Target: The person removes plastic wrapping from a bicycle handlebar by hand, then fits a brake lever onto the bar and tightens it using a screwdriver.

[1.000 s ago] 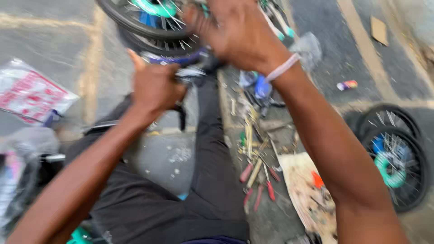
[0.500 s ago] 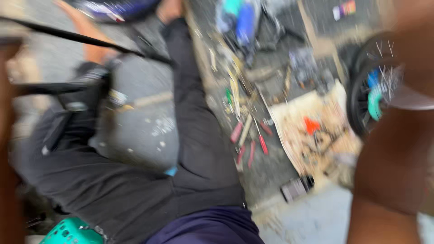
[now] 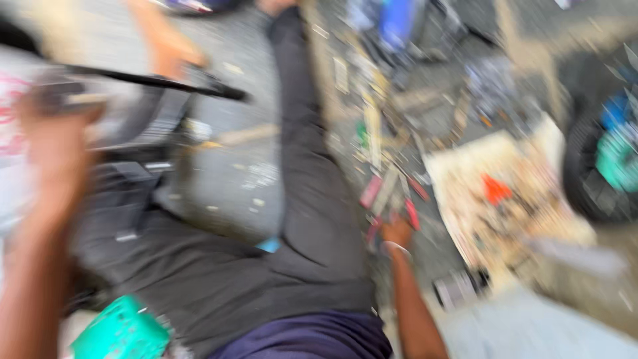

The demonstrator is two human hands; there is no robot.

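The view is heavily blurred by motion. My left hand (image 3: 56, 143) is raised at the far left, closed around a dark bar-like bicycle part (image 3: 153, 80) that runs to the right. My right hand (image 3: 397, 234) reaches down beside my outstretched leg in dark trousers (image 3: 306, 179), onto a pile of red-handled tools (image 3: 389, 196) on the ground. It touches the tools, but the blur hides whether the fingers grip one.
A flat board (image 3: 505, 199) with small parts and an orange piece lies right of the tools. A small wheel (image 3: 608, 166) with a teal hub stands at the right edge. A teal object (image 3: 119, 329) sits at the bottom left, and blue parts (image 3: 399, 23) lie at the top.
The wheel I held up with both hands has gone out of view. The camera swung downward. My right hand dropped to the red-handled tools, and my left hand stayed up at the left.
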